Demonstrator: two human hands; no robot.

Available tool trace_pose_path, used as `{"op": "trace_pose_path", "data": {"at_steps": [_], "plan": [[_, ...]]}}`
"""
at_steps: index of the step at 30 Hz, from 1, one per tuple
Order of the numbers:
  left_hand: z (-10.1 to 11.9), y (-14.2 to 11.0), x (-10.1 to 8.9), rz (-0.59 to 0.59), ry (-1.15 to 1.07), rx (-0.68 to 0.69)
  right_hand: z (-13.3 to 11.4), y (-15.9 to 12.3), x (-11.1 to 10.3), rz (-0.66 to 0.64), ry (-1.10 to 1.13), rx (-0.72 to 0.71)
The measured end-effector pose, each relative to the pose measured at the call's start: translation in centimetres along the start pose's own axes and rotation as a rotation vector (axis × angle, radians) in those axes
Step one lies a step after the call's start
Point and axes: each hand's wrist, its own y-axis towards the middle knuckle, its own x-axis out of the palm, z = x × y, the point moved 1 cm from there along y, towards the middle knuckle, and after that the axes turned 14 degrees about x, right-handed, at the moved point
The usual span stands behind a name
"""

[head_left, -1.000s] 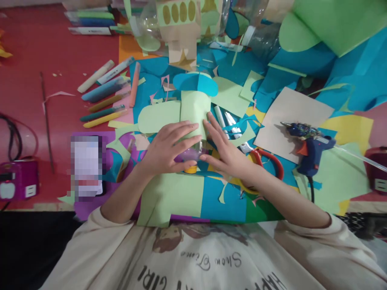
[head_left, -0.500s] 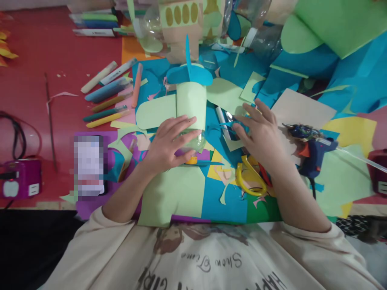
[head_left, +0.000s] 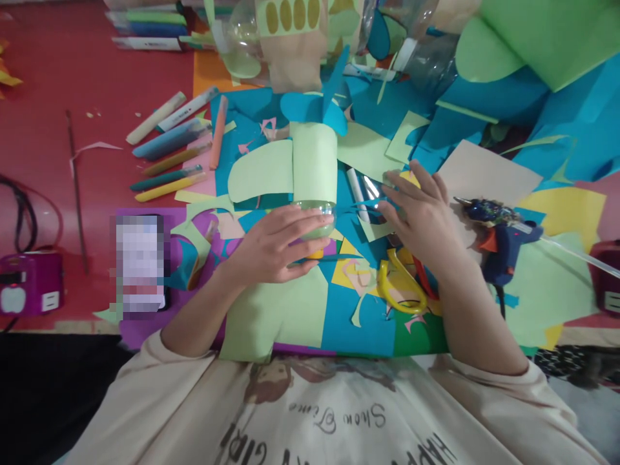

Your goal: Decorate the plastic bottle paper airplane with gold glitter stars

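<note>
A plastic bottle [head_left: 314, 219] wrapped in a pale green paper sleeve [head_left: 314, 165] lies with its neck toward me. Blue paper fins [head_left: 312, 108] stand at its far end, and a pale green paper wing [head_left: 261, 173] sticks out on the left. An orange cap [head_left: 316, 254] shows partly under my left hand [head_left: 278, 247], whose fingers lie across the bottle's shoulder with the thumb nearer the cap. My right hand [head_left: 416, 210] hovers with fingers apart, holding nothing. Beneath it are scissors with yellow handles [head_left: 404, 290], partly hidden, and a white marker [head_left: 355, 186].
A blue hot glue gun [head_left: 506, 252] with its glue stick lies to the right. Several markers [head_left: 169, 158] and a phone [head_left: 140, 265] are on the left. Paper scraps cover the middle. Other clear bottles [head_left: 431, 64] and a green sheet [head_left: 552, 39] stand at the back.
The bottle has shifted slightly right and rolled, so its blue fins and green wing sit at another angle. My left hand moved right with it; my right hand barely moved.
</note>
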Motion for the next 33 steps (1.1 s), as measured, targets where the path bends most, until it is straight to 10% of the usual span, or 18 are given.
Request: {"op": "trace_pose_path", "data": {"at_steps": [9, 22, 27, 33], "plan": [[-0.3, -0.2, 0.5, 0.014, 0.007, -0.017, -0.2, 0.0, -0.3, 0.070, 0.069, 0.034], [0.5, -0.4, 1.9, 0.068, 0.234, -0.338, -0.7, -0.4, -1.3, 0.624, 0.396, -0.062], [1.7, 0.2, 1.5, 0.100, -0.287, -0.321, -1.5, -1.0, -1.0, 0.698, 0.619, -0.098], [2.1, 0.2, 3.8, 0.201, -1.028, -0.592, -2.8, -2.1, -0.9, 0.438, 0.816, -0.064]]}}
